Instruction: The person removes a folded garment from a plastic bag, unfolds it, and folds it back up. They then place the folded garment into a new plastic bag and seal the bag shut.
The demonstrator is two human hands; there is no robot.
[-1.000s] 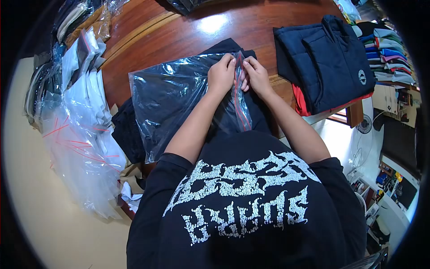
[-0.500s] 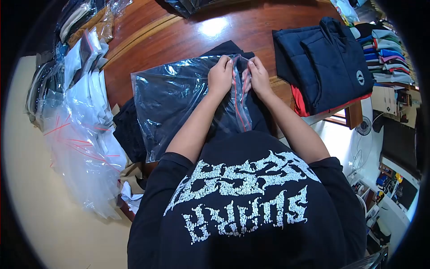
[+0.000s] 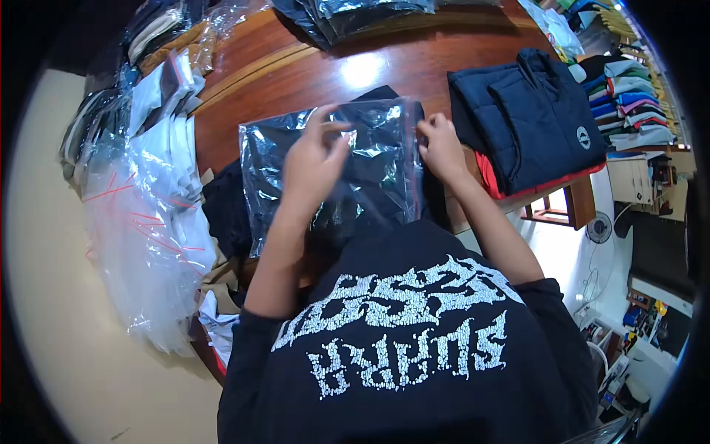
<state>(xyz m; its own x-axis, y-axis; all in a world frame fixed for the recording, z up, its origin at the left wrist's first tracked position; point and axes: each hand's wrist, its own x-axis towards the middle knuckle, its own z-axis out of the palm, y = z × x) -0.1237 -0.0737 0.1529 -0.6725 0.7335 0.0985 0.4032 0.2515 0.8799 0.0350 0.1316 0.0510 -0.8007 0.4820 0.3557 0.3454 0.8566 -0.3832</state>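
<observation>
A clear zip-lock plastic bag [image 3: 377, 174] with a red strip along its right end lies flat before me, and dark cloth shows through it. Over the bag's middle is my left hand [image 3: 314, 159], fingers apart, slightly smeared by motion and holding nothing. My right hand [image 3: 444, 152] is at the bag's red-striped end, its fingers bent and closed on the edge; the exact contact is partly hidden. More black fabric [image 3: 436, 200] sticks out from beneath the bag on the right.
A folded dark navy jacket [image 3: 551, 133] lies on red cloth [image 3: 486, 174] to the right. Clear bags with red strips [image 3: 148, 244] hang over the left edge of the wooden table [image 3: 244, 81]. Bagged garments [image 3: 370, 7] lie at the back. Stacked colourful clothes [image 3: 632, 100] stand far right.
My left hand has let go of the bag's mouth and moved left over the bag. The bag's mouth, held apart before, now lies flat. My right hand stays near that end.
</observation>
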